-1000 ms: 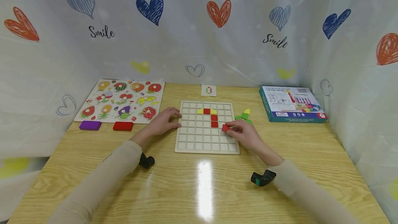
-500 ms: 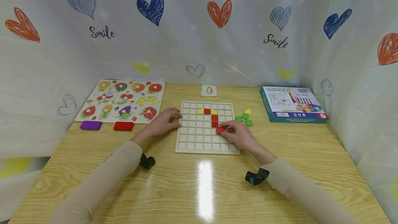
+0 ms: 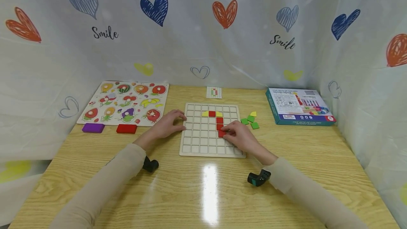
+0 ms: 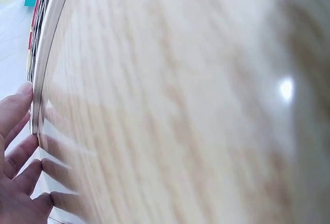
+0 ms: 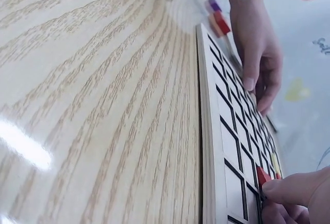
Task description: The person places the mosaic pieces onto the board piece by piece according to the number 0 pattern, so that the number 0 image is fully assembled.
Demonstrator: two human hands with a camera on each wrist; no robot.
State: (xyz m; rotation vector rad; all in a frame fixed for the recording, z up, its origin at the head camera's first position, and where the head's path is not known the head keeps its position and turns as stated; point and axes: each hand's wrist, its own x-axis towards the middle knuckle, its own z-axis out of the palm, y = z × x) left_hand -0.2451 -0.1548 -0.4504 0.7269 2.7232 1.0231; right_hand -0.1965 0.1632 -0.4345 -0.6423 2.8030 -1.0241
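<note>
At the middle of the pale wooden table point(image 3: 203, 193) lies a square wooden grid board with rows of shallow cells point(image 3: 201, 143). The right hand point(image 3: 239, 138) lies over the board's 4 o'clock part, its thumb and forefinger curled and pinching a small red square tile point(image 3: 221, 134) that sits at a cell directly below two red tiles already in the grid; the right wrist view shows the fingertips point(image 5: 289, 189) pressed onto the tile's edge, with the tile tilted slightly up out of the cell. The left hand point(image 3: 166, 124) rests at the board's 9 o'clock edge, its fingers relaxed and nearly straight, their tips touching the wooden rim and gripping nothing. At 2 o'clock from the board, just beside it, lies a small cluster of loose green and yellow tiles point(image 3: 250, 119). At 10 o'clock sits a wooden fruit peg puzzle point(image 3: 124, 102), and at 3 o'clock, well apart, a teal cardboard box point(image 3: 298, 106).
</note>
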